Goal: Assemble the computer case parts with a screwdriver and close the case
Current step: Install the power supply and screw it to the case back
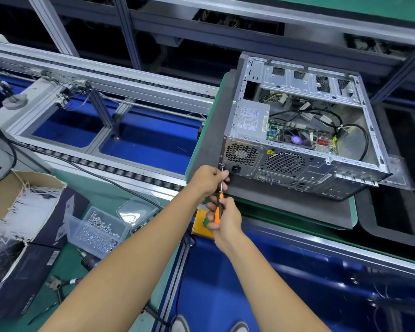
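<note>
Driving a screw at the near left corner of the computer case, which lies open on a grey mat on the right. The right hand grips the screwdriver handle; the left hand pinches its shaft near the tip. If the tip tilts, it could slip and drop the screw; spares sit in the box of screws on the counter, near left.

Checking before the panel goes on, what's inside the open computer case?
Inside the computer case: a power supply, a circuit board with a fan, and black cables. The floor beneath them is hidden.
</note>
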`<state>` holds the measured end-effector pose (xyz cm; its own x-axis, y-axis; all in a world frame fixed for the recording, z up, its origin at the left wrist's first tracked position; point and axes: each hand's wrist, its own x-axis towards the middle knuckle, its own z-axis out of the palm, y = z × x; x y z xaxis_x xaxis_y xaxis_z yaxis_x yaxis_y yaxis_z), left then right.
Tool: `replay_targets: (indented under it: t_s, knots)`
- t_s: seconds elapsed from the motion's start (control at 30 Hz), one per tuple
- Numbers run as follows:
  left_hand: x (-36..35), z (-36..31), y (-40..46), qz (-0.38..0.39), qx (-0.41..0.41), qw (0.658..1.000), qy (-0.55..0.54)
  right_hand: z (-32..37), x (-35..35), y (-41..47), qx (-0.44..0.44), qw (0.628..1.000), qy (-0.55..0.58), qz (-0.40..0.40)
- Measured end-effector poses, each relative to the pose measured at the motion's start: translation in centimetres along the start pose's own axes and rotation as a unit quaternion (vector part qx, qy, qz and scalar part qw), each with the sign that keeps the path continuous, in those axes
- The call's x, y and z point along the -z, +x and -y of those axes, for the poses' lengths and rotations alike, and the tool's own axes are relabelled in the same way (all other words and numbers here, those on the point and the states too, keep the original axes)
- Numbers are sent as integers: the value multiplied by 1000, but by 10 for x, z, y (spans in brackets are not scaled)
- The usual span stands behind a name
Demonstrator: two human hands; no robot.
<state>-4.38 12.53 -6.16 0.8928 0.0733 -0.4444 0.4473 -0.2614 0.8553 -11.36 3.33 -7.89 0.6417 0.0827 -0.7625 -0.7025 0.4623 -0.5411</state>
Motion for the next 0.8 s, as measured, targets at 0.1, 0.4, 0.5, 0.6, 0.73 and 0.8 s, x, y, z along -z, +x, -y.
replay_targets:
  t_s: [0.1, 0.4, 0.5, 0.6, 0.73, 0.8]
  knots:
    - [-2, -1, 2, -25, -6, 1000, -8, -5, 1, 3, 51, 995, -69, -52]
    - [6, 1, 2, 7, -2, 1000, 23, -4, -3, 2, 6, 999, -42, -5]
    - [5, 0, 4, -10, 8, 1000, 11, -5, -6, 1, 22, 997, -68, -30]
    - [1, 0, 7, -58, -7, 998, 20, -8, -6, 0, 68, 988, -118, -80]
    - [3, 3, 7, -62, -29, 997, 29, -7, -9, 0, 65, 993, -64, -80]
    - [7, 4, 6, -29, -34, 998, 38, -4, -10, -1, 33, 998, -25, -54]
